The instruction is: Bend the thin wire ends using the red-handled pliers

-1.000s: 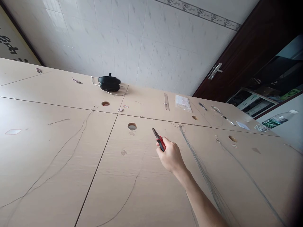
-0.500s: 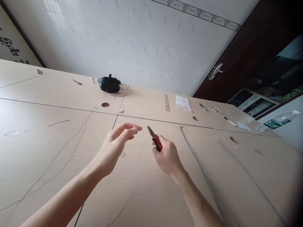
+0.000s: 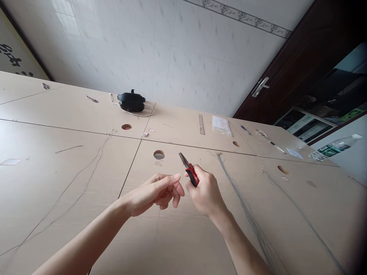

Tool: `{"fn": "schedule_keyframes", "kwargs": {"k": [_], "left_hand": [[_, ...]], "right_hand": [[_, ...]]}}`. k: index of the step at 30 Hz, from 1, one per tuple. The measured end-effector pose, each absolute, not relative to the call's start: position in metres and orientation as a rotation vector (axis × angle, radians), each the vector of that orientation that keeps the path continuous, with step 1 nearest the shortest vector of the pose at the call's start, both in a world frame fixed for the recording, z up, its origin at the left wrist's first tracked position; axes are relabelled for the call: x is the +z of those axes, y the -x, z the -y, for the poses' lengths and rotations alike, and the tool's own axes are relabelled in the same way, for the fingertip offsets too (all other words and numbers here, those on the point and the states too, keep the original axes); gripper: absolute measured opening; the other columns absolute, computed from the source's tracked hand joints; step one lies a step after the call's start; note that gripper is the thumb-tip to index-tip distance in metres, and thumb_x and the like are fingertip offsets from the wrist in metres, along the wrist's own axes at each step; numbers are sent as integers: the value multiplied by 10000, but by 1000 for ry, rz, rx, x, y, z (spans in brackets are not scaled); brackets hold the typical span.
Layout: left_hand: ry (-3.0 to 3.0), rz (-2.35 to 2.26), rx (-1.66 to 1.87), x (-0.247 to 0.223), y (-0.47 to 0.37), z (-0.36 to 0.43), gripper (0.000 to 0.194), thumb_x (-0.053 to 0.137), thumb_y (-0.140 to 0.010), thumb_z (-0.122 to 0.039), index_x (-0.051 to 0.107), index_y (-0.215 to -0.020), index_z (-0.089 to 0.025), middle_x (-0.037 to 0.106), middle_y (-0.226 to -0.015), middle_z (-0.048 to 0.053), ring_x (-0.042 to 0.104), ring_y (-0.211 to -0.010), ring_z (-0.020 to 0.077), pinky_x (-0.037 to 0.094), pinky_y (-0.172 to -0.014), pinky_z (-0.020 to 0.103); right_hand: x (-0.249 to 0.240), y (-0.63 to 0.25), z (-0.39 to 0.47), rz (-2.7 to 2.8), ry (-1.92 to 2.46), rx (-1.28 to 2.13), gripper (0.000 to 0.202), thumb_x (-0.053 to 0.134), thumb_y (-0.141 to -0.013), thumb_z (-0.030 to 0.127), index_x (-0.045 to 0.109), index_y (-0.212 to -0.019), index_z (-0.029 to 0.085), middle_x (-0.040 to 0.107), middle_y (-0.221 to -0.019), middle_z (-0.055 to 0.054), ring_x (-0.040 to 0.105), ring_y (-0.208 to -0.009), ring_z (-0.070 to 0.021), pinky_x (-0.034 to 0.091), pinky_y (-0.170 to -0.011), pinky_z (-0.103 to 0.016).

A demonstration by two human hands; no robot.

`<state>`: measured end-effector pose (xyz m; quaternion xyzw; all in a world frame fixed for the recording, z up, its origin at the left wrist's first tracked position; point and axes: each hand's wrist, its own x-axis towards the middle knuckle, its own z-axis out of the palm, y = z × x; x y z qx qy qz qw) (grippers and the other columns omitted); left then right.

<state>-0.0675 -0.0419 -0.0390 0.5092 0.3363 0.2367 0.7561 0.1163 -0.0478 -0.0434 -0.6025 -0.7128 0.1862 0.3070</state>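
The left hand (image 3: 153,193) has dropped to just beside the right hand (image 3: 207,191) at mid-frame, fingers curled; I cannot tell whether it pinches the faint wire (image 3: 158,225). The right grips red-and-black pliers (image 3: 189,170) near frame centre, above the worktop (image 3: 137,244).

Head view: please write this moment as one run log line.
right hand: holds pliers; left hand: beside pliers, contents unclear; strand bundle: on table

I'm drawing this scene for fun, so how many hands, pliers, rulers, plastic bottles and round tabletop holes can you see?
Left hand and right hand: 2
Pliers: 1
Ruler: 1
Plastic bottle: 1
Round holes: 4
Total: 9
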Motion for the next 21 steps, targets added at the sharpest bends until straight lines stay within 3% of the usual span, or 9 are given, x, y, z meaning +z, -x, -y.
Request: {"fn": "schedule_keyframes", "kwargs": {"k": [5,10,21], "left_hand": [[-1127,-750,478,-39,68,42,393,564,-904,-520,632,-789,-150,538,-556,-41,169,-441,55,188,-546,286],[-1118,-804,486,-38,67,42,372,604,-872,-517,611,-772,-159,453,-525,-56,182,-482,80,130,-540,291],[-1121,-694,408,-37,63,49,323,600,-889,-441,634,-756,-149,504,-521,-36,224,-463,70,139,-516,290]], "right_hand": [[-44,-116,46,1896,1617,466,75,475,-716,162,496,-747,227,424,-534,66,347,-464,-121,277,-475,-242],[-43,-118,44,1899,1624,437,67,473,-708,166,486,-730,228,412,-521,66,346,-461,-123,286,-476,-240],[-45,-118,44,1891,1624,430,62,458,-724,176,488,-740,228,486,-563,45,379,-478,-126,274,-493,-245]]}}
